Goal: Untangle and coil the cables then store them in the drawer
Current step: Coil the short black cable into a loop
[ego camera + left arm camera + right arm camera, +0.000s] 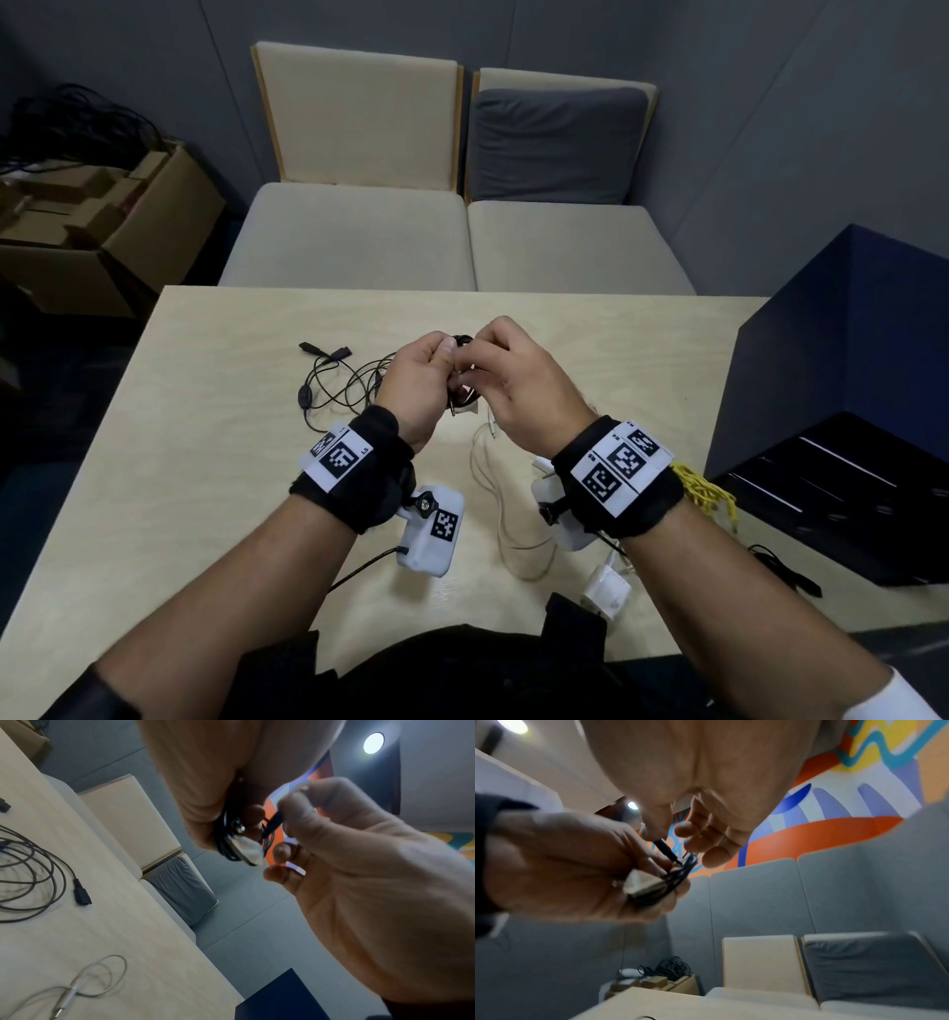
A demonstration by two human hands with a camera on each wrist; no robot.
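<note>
A small black cable coil (460,340) with a white tag (248,850) is held up over the middle of the wooden table (205,462). My left hand (436,360) grips the coil (677,880) between thumb and curled fingers. My right hand (488,354) pinches the cable's black plug end (666,850) right beside the coil (226,841). On the table lie a loose black cable (334,380), a white cable (493,493) and a yellow cable (703,493). The dark blue cabinet (847,334) at right has a black drawer (832,493) pulled out.
A white adaptor (606,586) lies near the table's front edge, and a black lead (785,570) lies by the drawer. Beige seats (462,241) stand behind the table. Cardboard boxes (102,216) with more cables sit on the floor at left.
</note>
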